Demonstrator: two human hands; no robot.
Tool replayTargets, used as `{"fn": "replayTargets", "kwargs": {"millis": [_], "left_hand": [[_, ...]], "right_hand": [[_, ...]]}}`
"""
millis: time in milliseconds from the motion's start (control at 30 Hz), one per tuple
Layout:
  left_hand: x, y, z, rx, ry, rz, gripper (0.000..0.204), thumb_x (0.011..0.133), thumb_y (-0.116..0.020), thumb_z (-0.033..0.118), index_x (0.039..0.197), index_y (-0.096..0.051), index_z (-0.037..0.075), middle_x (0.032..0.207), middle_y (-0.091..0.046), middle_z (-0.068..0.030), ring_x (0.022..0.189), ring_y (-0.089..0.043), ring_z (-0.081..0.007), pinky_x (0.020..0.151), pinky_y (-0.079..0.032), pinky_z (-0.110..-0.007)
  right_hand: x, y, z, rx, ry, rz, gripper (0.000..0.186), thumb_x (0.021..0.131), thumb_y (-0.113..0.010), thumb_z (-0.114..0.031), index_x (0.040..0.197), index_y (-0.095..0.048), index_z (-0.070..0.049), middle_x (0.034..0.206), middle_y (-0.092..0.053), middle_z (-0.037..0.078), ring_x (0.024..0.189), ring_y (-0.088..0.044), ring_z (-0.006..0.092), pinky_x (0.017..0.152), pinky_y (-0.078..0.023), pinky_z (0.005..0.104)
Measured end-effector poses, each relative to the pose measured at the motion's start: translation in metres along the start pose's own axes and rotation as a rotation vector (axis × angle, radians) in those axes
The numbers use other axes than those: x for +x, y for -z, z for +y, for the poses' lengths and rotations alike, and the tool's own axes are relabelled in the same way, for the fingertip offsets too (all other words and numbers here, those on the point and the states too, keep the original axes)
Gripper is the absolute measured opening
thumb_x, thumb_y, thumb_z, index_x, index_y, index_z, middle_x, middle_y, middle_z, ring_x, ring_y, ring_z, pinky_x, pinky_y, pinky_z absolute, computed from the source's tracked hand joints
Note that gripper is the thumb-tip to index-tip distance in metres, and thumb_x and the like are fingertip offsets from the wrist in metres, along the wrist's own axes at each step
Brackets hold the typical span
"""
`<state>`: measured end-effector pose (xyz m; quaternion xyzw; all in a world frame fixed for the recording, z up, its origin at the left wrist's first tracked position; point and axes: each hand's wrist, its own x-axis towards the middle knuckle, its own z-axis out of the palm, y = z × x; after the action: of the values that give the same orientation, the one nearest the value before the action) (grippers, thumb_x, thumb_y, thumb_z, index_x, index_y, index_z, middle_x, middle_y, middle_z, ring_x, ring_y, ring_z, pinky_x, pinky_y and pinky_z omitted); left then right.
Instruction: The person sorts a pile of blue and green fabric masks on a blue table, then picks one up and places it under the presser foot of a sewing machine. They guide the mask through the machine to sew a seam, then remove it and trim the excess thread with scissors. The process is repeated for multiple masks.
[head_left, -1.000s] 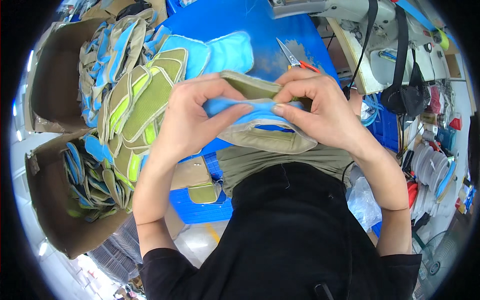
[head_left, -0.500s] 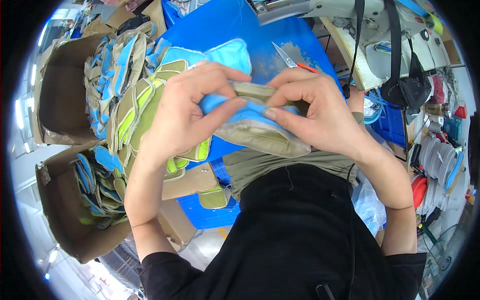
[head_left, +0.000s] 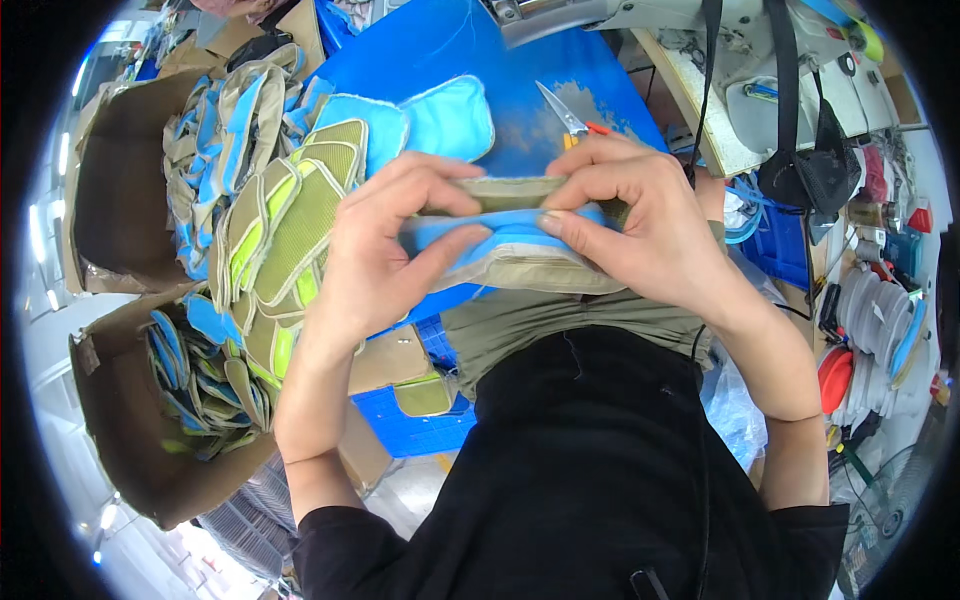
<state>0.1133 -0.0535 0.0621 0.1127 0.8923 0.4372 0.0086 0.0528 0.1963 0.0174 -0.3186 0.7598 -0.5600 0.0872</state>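
head view: the left hand (head_left: 375, 250) and right hand (head_left: 640, 225) hold a khaki-and-blue fabric piece (head_left: 520, 245) between them, above the blue table (head_left: 440, 50) and in front of the chest. both hands pinch it, thumbs under the blue strip, fingers pressed along the khaki top edge. this looks like lining up the layers' edges; the next move likely calls for an even pinch so they don't slip. scissors (head_left: 565, 112) lie on the table just beyond, stacked pieces (head_left: 290, 215) at left beside two boxes (head_left: 120, 180).
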Motion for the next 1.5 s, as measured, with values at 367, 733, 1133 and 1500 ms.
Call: {"fn": "replayTargets", "kwargs": {"millis": [367,733,1133,1500], "left_hand": [[0.003,-0.003,-0.002,0.001,-0.114,-0.096,0.021,0.081,-0.084,0.004,0.099,-0.074,0.006,0.132,-0.071,-0.0112,0.098,-0.067,-0.0168,0.067,-0.049,-0.024],[0.010,0.009,-0.010,-0.014,-0.118,-0.160,0.012,0.082,-0.084,0.004,0.088,-0.074,0.002,0.118,-0.075,-0.0138,0.105,-0.069,-0.0211,0.087,-0.052,-0.033],[0.001,0.007,-0.006,-0.260,0.082,0.009,0.015,0.078,-0.088,-0.001,0.082,-0.073,0.001,0.094,-0.075,-0.0112,0.099,-0.070,-0.0179,0.086,-0.051,-0.030],[0.000,0.009,-0.002,-0.197,0.086,0.031,0.016,0.074,-0.089,-0.003,0.081,-0.075,0.001,0.094,-0.074,-0.0115,0.091,-0.069,-0.0157,0.082,-0.051,-0.029]], "right_hand": [[-0.003,-0.004,-0.008,-0.047,0.006,-0.016,0.010,0.083,-0.078,-0.010,0.084,-0.077,0.000,0.097,-0.074,0.015,0.096,-0.070,0.0319,0.085,-0.053,0.0401],[-0.001,-0.003,-0.012,-0.063,0.034,-0.026,0.011,0.083,-0.079,-0.011,0.086,-0.078,-0.001,0.099,-0.074,0.014,0.095,-0.070,0.0311,0.084,-0.053,0.0393],[0.001,-0.003,-0.011,0.044,0.063,-0.001,0.014,0.083,-0.082,-0.012,0.083,-0.074,0.000,0.103,-0.075,0.015,0.094,-0.071,0.0282,0.081,-0.053,0.0371],[0.003,-0.003,-0.006,0.131,0.035,-0.003,0.022,0.083,-0.082,-0.011,0.078,-0.064,0.001,0.098,-0.071,0.014,0.087,-0.068,0.0210,0.075,-0.050,0.0329]]}}
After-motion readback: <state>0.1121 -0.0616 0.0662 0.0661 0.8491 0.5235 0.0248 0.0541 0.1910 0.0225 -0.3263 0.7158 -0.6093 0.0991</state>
